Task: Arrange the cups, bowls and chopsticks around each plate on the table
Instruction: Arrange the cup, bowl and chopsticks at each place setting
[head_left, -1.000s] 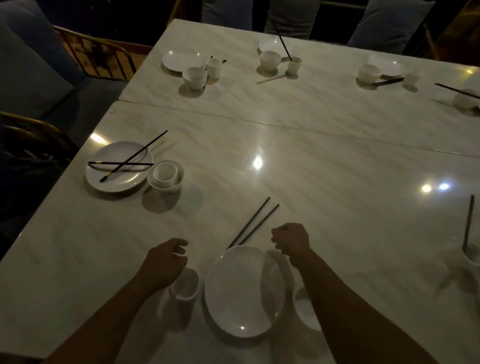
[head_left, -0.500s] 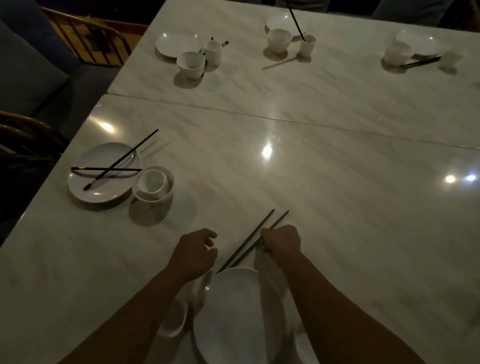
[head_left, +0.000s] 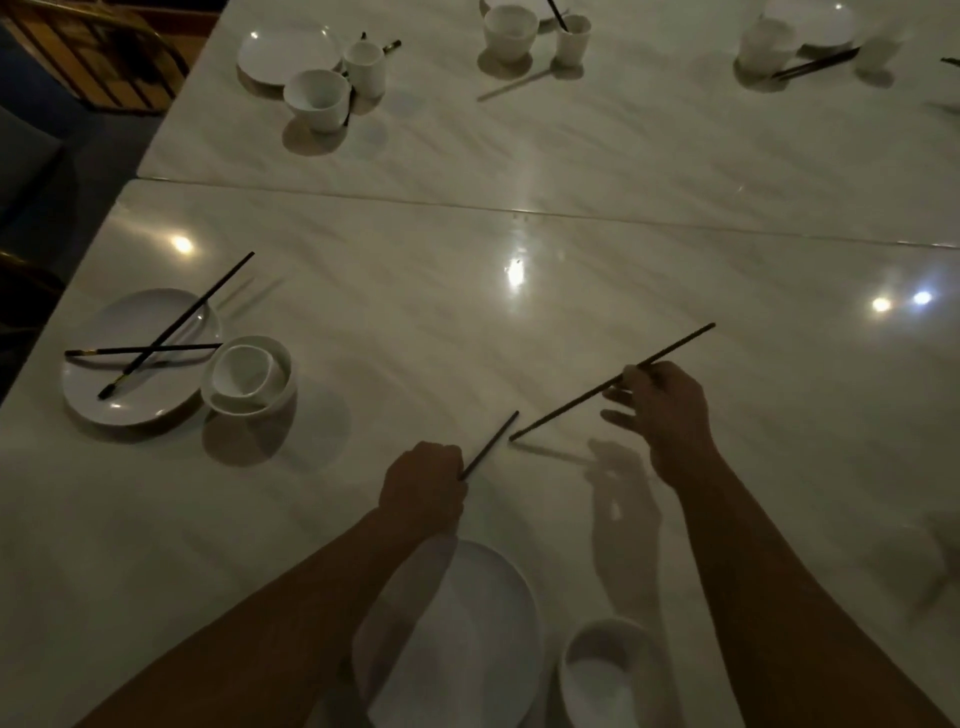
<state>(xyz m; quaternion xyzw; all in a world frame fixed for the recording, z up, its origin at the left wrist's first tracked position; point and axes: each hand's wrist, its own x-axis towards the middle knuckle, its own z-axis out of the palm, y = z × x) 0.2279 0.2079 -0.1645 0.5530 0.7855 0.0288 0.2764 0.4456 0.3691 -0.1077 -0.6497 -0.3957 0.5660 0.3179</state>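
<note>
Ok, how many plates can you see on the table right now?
5. Near plate by the person; left plate under crossed chopsticks; far-left plate; far-centre plate, mostly cut off; far-right plate. More may lie outside the view.

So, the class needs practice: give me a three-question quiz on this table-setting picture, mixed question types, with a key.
1. True or false: the left hand grips a chopstick and the right hand pinches another chopstick.
2. On the plate at the table's left edge, the two chopsticks lie: A parallel, B crossed, C in a cup.
3. Fill in: beside that plate, a cup sits inside a ____.
Key: 1 true; 2 B; 3 bowl.
</note>
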